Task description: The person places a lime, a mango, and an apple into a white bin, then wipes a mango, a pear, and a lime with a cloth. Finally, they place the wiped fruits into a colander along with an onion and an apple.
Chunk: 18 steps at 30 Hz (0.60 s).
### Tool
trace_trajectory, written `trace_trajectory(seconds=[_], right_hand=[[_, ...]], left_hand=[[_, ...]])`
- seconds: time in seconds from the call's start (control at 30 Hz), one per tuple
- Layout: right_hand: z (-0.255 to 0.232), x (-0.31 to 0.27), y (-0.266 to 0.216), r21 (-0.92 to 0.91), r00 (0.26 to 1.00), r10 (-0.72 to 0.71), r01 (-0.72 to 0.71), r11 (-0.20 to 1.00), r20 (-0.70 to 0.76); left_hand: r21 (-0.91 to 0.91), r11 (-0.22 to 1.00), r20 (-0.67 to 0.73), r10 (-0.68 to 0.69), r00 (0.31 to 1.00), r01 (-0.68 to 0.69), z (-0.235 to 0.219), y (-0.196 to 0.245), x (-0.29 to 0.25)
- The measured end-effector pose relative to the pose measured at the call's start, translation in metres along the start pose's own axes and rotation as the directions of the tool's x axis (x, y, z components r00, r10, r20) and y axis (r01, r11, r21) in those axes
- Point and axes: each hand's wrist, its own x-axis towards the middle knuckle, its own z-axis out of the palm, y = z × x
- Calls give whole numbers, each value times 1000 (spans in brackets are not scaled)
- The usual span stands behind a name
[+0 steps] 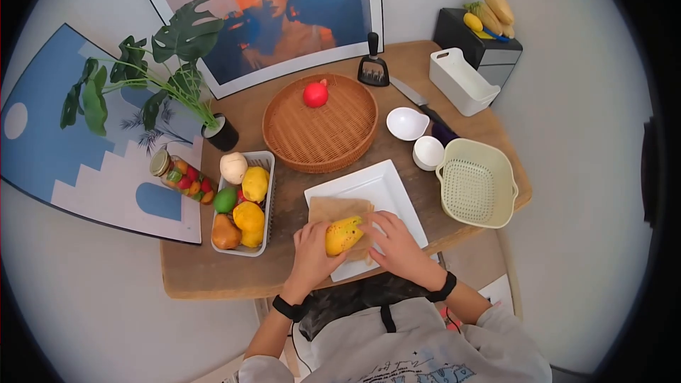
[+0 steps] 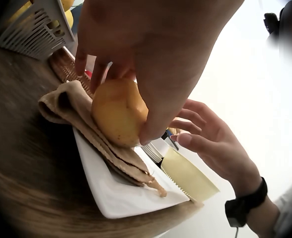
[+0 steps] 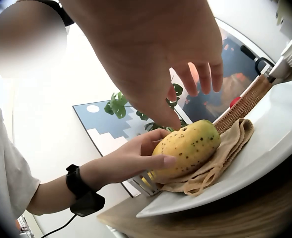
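Observation:
A yellow papaya (image 3: pixel 188 148) with dark specks and a greenish end is held in my left hand (image 1: pixel 312 255), thumb on one side and fingers round the other. It sits low over a tan cloth bag (image 2: pixel 81 106) with a cord at one end. The bag lies on a white square plate (image 1: pixel 397 206) at the table's front. My right hand (image 1: pixel 403 247) hovers by the greenish end, its fingers spread and loosely bent. In the right wrist view the right thumb is right at the papaya's top, while the other fingers stand apart from it.
Left of the plate stands a grey basket (image 1: pixel 266 237) of fruit, beside a glass jar (image 1: pixel 186 177) and a potted plant (image 1: pixel 221 133). Behind is a round wicker tray (image 1: pixel 319 131) with a red fruit (image 1: pixel 316 95). A pale green basket (image 1: pixel 479 184), white bowls (image 1: pixel 406 123) and a knife (image 1: pixel 411 92) are rightward.

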Motion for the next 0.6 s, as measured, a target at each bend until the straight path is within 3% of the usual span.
trace_trajectory(seconds=[0.13, 0.5, 0.6], right_hand=[[21, 1, 18, 13, 993, -45, 44, 999, 110], [42, 17, 45, 101, 995, -18, 8, 995, 96], [40, 19, 54, 103, 987, 9, -26, 994, 163]], left_hand=[[10, 1000, 32, -12, 999, 12, -2, -3, -4], [11, 997, 85, -80, 993, 79, 2, -8, 7], [62, 996, 71, 59, 996, -63, -10, 3, 9]])
